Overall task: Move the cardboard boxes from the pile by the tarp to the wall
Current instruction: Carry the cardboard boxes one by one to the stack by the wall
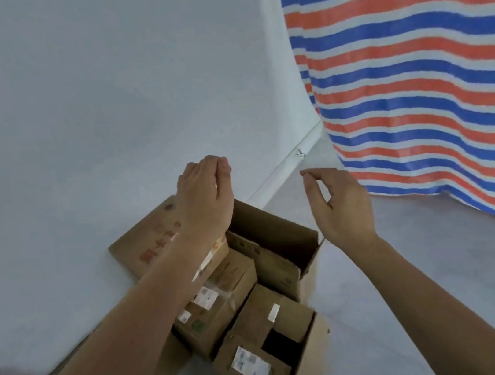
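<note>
Several brown cardboard boxes [223,293] with white labels stand packed together on the floor against the white wall [84,115]. One open-topped box [279,234] lies at the far end of the group; another open box [304,358] sits nearest me. My left hand [206,200] hovers above the far boxes, fingers loosely curled, holding nothing. My right hand [341,202] hangs in the air to the right of the boxes, fingers relaxed and bent, empty. The red, white and blue striped tarp [414,66] hangs at the right.
Grey floor [429,272] stretches between the boxes and the tarp. A white skirting board [284,165] runs along the wall's foot toward the corner. A small dark object [300,154] lies by the skirting. Something brownish and blurred shows at the bottom left corner.
</note>
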A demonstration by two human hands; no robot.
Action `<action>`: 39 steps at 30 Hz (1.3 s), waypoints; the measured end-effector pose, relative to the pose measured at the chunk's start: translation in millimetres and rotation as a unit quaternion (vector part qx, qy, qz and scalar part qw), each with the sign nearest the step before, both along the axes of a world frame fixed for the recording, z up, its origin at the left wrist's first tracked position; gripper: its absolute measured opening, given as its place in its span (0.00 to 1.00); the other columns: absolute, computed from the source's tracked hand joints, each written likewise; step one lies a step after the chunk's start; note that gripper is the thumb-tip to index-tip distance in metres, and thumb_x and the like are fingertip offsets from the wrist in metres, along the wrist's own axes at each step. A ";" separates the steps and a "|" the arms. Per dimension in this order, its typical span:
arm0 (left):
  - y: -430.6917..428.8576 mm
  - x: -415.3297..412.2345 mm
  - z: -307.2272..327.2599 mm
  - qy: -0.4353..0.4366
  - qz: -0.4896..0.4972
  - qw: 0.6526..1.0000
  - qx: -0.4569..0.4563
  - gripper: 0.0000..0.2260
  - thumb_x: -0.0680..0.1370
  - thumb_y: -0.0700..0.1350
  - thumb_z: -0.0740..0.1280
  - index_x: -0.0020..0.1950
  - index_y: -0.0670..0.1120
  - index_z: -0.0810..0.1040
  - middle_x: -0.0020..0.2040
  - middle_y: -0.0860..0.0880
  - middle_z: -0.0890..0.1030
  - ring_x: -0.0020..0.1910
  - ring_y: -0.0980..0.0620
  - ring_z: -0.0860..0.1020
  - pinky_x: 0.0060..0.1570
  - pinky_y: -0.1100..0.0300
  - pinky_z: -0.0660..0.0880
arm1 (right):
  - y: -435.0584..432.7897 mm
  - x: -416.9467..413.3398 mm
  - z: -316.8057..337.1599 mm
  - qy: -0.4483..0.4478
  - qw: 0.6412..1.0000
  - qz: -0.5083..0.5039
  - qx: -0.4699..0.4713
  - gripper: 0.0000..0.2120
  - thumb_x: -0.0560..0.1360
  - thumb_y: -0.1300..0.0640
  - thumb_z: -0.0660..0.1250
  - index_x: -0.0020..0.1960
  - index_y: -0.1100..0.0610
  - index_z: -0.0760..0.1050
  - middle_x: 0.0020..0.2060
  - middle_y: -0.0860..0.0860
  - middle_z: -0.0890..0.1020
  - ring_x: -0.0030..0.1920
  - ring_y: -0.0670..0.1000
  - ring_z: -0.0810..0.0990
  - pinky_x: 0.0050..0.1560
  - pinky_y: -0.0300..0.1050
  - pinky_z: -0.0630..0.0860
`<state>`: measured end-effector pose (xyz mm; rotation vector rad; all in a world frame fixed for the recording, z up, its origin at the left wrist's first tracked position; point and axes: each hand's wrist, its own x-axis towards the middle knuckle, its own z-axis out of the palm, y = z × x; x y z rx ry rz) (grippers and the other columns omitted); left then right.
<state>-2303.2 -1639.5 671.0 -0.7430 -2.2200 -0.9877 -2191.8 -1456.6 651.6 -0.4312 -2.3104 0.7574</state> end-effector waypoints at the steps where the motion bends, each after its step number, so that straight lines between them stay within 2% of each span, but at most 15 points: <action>1: 33.6 5.1 0.7 -0.015 -0.017 1.000 0.004 0.18 0.85 0.51 0.52 0.49 0.45 0.78 0.41 0.55 0.78 0.44 0.54 0.74 0.46 0.61 0.66 | 28.9 12.7 1.1 0.001 1.000 -0.018 -0.005 0.19 0.81 0.43 0.59 0.64 0.51 0.80 0.62 0.48 0.82 0.62 0.50 0.80 0.64 0.48 0.76; 4: 154.3 23.0 4.9 -0.042 -0.079 0.996 0.004 0.16 0.84 0.50 0.53 0.50 0.45 0.78 0.42 0.53 0.80 0.45 0.52 0.75 0.42 0.63 0.65 | 133.2 53.2 4.0 0.029 0.995 -0.090 -0.012 0.15 0.81 0.47 0.63 0.62 0.53 0.81 0.59 0.48 0.83 0.57 0.51 0.81 0.59 0.45 0.77; 6: 230.9 36.9 10.1 -0.046 -0.113 0.992 -0.006 0.18 0.82 0.52 0.51 0.50 0.44 0.78 0.42 0.49 0.81 0.43 0.52 0.74 0.41 0.71 0.63 | 200.0 76.3 5.1 0.029 0.990 -0.139 -0.013 0.15 0.82 0.47 0.63 0.62 0.53 0.80 0.58 0.48 0.84 0.56 0.50 0.81 0.54 0.40 0.74; 9: 319.5 50.4 20.8 -0.052 -0.153 0.987 -0.011 0.20 0.81 0.54 0.51 0.50 0.43 0.78 0.41 0.50 0.80 0.40 0.55 0.72 0.40 0.77 0.62 | 277.8 98.0 11.9 0.024 0.982 -0.183 -0.035 0.17 0.82 0.46 0.61 0.63 0.53 0.80 0.58 0.48 0.84 0.56 0.48 0.81 0.54 0.42 0.77; 13: 411.4 46.1 33.1 -0.022 -0.218 0.976 -0.003 0.25 0.81 0.61 0.50 0.54 0.44 0.77 0.45 0.58 0.76 0.44 0.70 0.74 0.42 0.83 0.63 | 356.0 108.7 23.3 0.017 0.974 -0.225 -0.031 0.17 0.82 0.46 0.61 0.65 0.52 0.80 0.60 0.48 0.83 0.57 0.49 0.81 0.55 0.44 0.77; 15: 458.0 39.1 32.0 -0.031 -0.252 0.967 0.009 0.25 0.80 0.63 0.51 0.56 0.45 0.77 0.49 0.56 0.79 0.44 0.67 0.76 0.46 0.81 0.67 | 394.8 108.9 21.4 0.012 0.967 -0.251 -0.028 0.17 0.82 0.47 0.62 0.65 0.52 0.80 0.60 0.49 0.83 0.57 0.49 0.81 0.54 0.41 0.74; 18: 533.5 31.5 20.0 -0.038 -0.313 0.948 0.034 0.17 0.82 0.56 0.59 0.58 0.45 0.77 0.56 0.51 0.82 0.50 0.54 0.82 0.54 0.59 0.79 | 447.9 112.7 11.7 0.012 0.955 -0.296 -0.017 0.17 0.82 0.46 0.62 0.64 0.52 0.80 0.59 0.49 0.84 0.55 0.48 0.81 0.52 0.41 0.76; 20: 594.4 33.7 9.0 -0.029 -0.349 0.936 0.047 0.16 0.83 0.55 0.59 0.57 0.44 0.78 0.55 0.48 0.83 0.51 0.49 0.82 0.53 0.51 0.81 | 486.2 120.6 3.2 -0.010 0.942 -0.337 -0.002 0.17 0.82 0.46 0.61 0.63 0.52 0.80 0.57 0.48 0.84 0.55 0.48 0.81 0.51 0.43 0.77; 23: 684.1 59.8 4.2 -0.030 -0.410 0.910 0.051 0.17 0.83 0.53 0.58 0.53 0.43 0.80 0.47 0.48 0.84 0.45 0.51 0.81 0.47 0.50 0.82 | 532.4 150.8 2.5 -0.028 0.921 -0.387 0.043 0.14 0.81 0.50 0.64 0.61 0.55 0.82 0.53 0.49 0.85 0.51 0.50 0.82 0.47 0.44 0.79; 26: 764.9 115.9 17.3 -0.033 -0.486 0.872 0.053 0.16 0.84 0.51 0.56 0.47 0.44 0.79 0.38 0.50 0.80 0.37 0.52 0.77 0.38 0.50 0.80 | 568.6 209.0 15.7 -0.036 0.877 -0.472 0.078 0.13 0.81 0.51 0.65 0.60 0.56 0.82 0.52 0.50 0.86 0.50 0.52 0.83 0.47 0.43 0.78; 29: 827.9 196.5 29.0 -0.031 -0.587 0.808 0.042 0.18 0.84 0.53 0.54 0.45 0.46 0.77 0.35 0.52 0.77 0.35 0.53 0.75 0.35 0.52 0.77 | 588.3 292.3 27.1 -0.066 0.809 -0.581 0.061 0.15 0.81 0.49 0.63 0.62 0.55 0.80 0.57 0.50 0.84 0.55 0.52 0.82 0.52 0.42 0.74; 31: 859.3 249.1 30.9 -0.023 -0.639 0.768 0.043 0.22 0.84 0.58 0.51 0.46 0.46 0.78 0.37 0.53 0.78 0.36 0.54 0.75 0.38 0.55 0.77 | 594.9 343.5 30.2 -0.076 0.764 -0.638 0.056 0.16 0.82 0.47 0.61 0.63 0.54 0.80 0.58 0.49 0.84 0.55 0.52 0.82 0.53 0.44 0.76; 34: 903.2 347.1 24.8 -0.009 -0.706 0.707 0.040 0.32 0.81 0.67 0.44 0.48 0.46 0.79 0.41 0.52 0.79 0.39 0.53 0.78 0.43 0.57 0.77 | 598.1 429.6 21.8 -0.044 0.696 -0.712 0.084 0.12 0.82 0.51 0.63 0.58 0.55 0.82 0.51 0.52 0.86 0.49 0.54 0.83 0.47 0.44 0.75; 37: 944.3 456.5 13.0 -0.009 -0.743 0.669 0.022 0.32 0.81 0.69 0.43 0.51 0.50 0.78 0.45 0.51 0.82 0.41 0.50 0.80 0.48 0.51 0.80 | 605.5 518.5 6.2 -0.011 0.631 -0.769 0.103 0.11 0.81 0.52 0.63 0.54 0.53 0.83 0.46 0.50 0.86 0.47 0.54 0.82 0.43 0.42 0.70; 39: 964.9 516.4 8.4 -0.017 -0.759 0.650 0.011 0.30 0.81 0.68 0.44 0.52 0.50 0.78 0.47 0.52 0.82 0.43 0.50 0.81 0.48 0.50 0.81 | 617.4 566.6 -1.0 -0.001 0.610 -0.786 0.098 0.10 0.81 0.53 0.64 0.54 0.53 0.83 0.46 0.49 0.86 0.47 0.53 0.82 0.43 0.41 0.69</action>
